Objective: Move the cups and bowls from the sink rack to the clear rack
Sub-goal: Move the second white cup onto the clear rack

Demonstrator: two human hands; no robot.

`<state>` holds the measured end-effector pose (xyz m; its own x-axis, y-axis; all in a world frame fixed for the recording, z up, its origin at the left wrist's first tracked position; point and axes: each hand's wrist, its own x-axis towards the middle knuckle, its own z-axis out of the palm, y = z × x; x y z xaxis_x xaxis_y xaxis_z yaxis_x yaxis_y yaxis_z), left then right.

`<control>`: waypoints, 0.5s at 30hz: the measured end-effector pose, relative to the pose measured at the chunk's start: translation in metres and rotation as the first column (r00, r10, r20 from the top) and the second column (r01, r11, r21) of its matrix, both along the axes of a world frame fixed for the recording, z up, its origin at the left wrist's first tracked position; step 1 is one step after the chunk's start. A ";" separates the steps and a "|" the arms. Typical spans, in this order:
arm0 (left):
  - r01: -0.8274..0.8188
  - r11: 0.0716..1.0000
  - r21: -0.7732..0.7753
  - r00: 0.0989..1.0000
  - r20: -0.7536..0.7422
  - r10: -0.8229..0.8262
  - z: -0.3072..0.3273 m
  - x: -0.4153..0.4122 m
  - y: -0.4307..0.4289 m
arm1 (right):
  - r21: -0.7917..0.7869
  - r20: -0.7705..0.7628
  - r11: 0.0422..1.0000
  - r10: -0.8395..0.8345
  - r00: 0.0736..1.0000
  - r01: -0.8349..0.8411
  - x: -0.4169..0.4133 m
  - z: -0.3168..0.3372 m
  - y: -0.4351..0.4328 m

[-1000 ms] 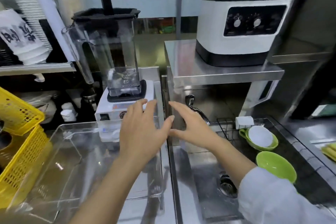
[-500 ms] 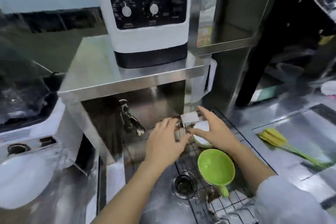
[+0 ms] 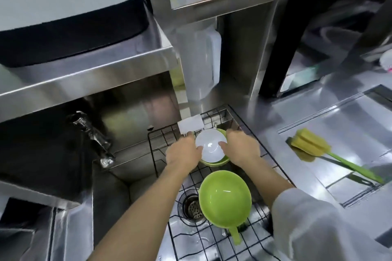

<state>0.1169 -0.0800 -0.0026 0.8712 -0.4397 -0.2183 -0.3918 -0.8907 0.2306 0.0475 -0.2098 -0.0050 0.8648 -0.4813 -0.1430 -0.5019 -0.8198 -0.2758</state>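
Note:
A black wire sink rack (image 3: 214,237) lies across the steel sink. At its far end a white bowl (image 3: 210,147) sits nested in a green bowl (image 3: 214,162). My left hand (image 3: 183,153) touches the white bowl's left rim and my right hand (image 3: 241,147) its right rim, fingers curled on both sides. Closer to me on the rack lies a green cup (image 3: 225,199) with a handle pointing toward me. The clear rack is out of view.
A faucet (image 3: 91,135) juts out on the left under a steel shelf (image 3: 89,74). The sink drain (image 3: 192,207) sits beside the green cup. A white sponge (image 3: 190,126) rests on the rack's far edge. A yellow sponge brush (image 3: 314,146) lies on the right counter.
The view has swung right and down from the clear rack and blender to the sink. Both hands have reached over the rack and closed on the white bowl's rim.

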 end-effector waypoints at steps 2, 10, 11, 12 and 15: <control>-0.031 1.000 0.000 0.999 -0.012 0.031 -0.007 0.003 -0.006 | -0.071 -0.048 0.997 -0.006 0.999 0.003 0.007 -0.003 0.001; -0.024 0.997 -0.070 0.995 0.091 0.031 0.001 0.004 -0.011 | 0.012 0.037 0.996 -0.084 0.996 0.083 0.012 -0.005 0.003; -0.060 0.993 -0.100 0.994 0.089 0.069 0.006 0.004 -0.010 | 0.040 0.070 0.996 -0.088 0.994 0.085 0.013 -0.003 0.004; -0.089 0.987 -0.134 0.991 0.089 0.101 0.011 0.004 -0.007 | 0.057 0.099 0.995 -0.088 0.991 0.082 0.013 0.000 0.005; -0.130 0.937 -0.323 0.991 -0.005 0.135 0.022 0.006 0.003 | 0.045 0.191 0.999 -0.031 0.981 0.023 0.008 0.012 0.009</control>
